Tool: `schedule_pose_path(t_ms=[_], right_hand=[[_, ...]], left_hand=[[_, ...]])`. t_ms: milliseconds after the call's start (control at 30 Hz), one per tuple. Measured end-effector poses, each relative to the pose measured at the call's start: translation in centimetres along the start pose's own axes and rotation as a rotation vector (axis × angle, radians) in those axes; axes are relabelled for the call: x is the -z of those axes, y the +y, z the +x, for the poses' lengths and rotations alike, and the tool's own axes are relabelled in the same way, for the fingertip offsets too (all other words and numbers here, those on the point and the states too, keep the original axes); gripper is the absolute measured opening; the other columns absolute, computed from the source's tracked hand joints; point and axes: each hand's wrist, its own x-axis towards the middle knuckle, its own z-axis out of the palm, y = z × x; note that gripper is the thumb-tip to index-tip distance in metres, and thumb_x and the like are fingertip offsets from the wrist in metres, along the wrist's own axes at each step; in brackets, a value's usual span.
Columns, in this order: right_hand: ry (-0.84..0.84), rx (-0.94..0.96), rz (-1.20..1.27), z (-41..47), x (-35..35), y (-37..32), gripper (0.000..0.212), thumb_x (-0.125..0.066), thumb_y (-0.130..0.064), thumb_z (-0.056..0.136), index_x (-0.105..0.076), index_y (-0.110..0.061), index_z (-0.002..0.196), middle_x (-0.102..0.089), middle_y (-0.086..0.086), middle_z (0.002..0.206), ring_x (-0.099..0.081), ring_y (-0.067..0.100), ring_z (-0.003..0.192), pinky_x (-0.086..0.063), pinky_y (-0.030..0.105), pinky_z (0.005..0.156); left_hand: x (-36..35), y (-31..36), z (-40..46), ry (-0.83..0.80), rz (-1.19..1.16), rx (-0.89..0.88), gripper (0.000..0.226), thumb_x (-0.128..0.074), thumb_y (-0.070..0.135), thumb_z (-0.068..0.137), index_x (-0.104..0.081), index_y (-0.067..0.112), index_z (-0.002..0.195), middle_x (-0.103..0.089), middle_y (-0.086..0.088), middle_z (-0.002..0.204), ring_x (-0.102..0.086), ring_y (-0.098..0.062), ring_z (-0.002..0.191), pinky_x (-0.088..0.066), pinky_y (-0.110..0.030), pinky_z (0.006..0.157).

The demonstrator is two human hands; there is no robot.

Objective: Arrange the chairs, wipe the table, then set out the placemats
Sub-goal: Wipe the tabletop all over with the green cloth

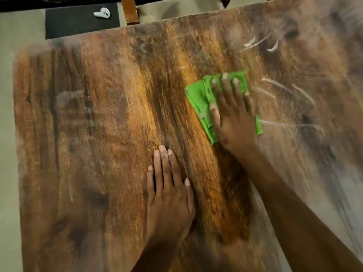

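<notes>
Wooden worktop point(98, 134) (streaky at its right side). Right hand point(231, 114) presses flat, fingers straight, on the green cloth point(198, 97). Left hand point(169, 193) rests flat, released, just beside the cloth.

- A single head-worn view looks steeply down on the wooden table point(98, 134), close enough that the tabletop fills nearly the whole frame.
- The camera faces forward across the table: its far edge runs along the top of the frame, its near part leaves the bottom edge.
- Both forearms enter from the lower right and bottom centre, so the viewpoint sits above the near side.
- Floor point(7, 134) shows only as a strip down the left and upper left.
- No second view shares the scene.
</notes>
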Motion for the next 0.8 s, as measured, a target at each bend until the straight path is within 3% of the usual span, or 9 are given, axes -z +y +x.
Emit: schedule_pose_path(t_ms=[133,267,367,467,600,800], right_hand=[[-0.054,0.051,-0.060,-12.1,1.5,-0.5,0.061,-0.028,-0.043,0.115,-0.013,-0.029,0.172,-0.003,-0.003,0.181,0.000,0.022,0.168,-0.017,0.055,0.133],[-0.089,-0.124,-0.135,-27.1,2.0,-0.1,0.061,-0.026,-0.044,0.111,-0.028,-0.025,0.170,-0.020,0.001,0.179,-0.023,0.029,0.164,-0.034,0.059,0.122],[-0.179,-0.239,-0.220,-32.6,1.8,-1.0,0.062,-0.020,-0.046,0.110,-0.029,-0.026,0.169,-0.023,0.002,0.178,-0.032,0.029,0.159,-0.040,0.059,0.114],[-0.147,-0.232,-0.162,-30.5,2.3,-1.4,0.063,-0.029,-0.043,0.109,-0.031,-0.025,0.169,-0.022,0.001,0.178,-0.024,0.027,0.164,-0.034,0.058,0.121],[-0.108,-0.112,-0.033,-22.8,3.2,0.5,0.063,-0.031,-0.044,0.113,-0.017,-0.027,0.172,-0.006,-0.003,0.181,-0.004,0.023,0.168,-0.016,0.055,0.132],[0.030,-0.119,-0.082,-6.1,1.8,5.3,0.061,-0.025,-0.049,0.114,-0.022,-0.026,0.171,-0.016,0.000,0.180,-0.011,0.023,0.167,-0.015,0.049,0.132]], left_hand=[[0.2,0.3,-0.1,0.009,0.007,0.001,0.073,-0.024,0.036,0.109,0.001,0.002,0.168,0.005,-0.017,0.177,0.003,-0.030,0.165,-0.019,-0.053,0.132],[0.1,0.4,0.0,0.009,0.011,-0.002,0.072,-0.022,0.036,0.109,0.002,0.001,0.168,0.005,-0.017,0.177,0.004,-0.029,0.165,-0.016,-0.052,0.132],[0.0,0.2,0.0,0.013,0.030,-0.015,0.071,-0.019,0.036,0.110,0.003,0.000,0.167,0.005,-0.018,0.177,0.004,-0.030,0.165,-0.014,-0.051,0.133],[0.0,0.1,-0.1,0.027,0.021,-0.020,0.071,-0.019,0.036,0.110,0.004,0.000,0.167,0.006,-0.018,0.177,0.005,-0.030,0.165,-0.014,-0.052,0.132],[-0.1,0.2,0.0,0.051,0.014,-0.030,0.073,-0.021,0.035,0.109,0.004,0.000,0.167,0.005,-0.019,0.177,0.004,-0.029,0.165,-0.014,-0.052,0.132],[-0.5,0.1,-0.2,0.120,-0.027,-0.044,0.070,-0.025,0.032,0.110,0.000,0.001,0.167,0.003,-0.017,0.177,0.004,-0.027,0.165,-0.010,-0.049,0.133]])
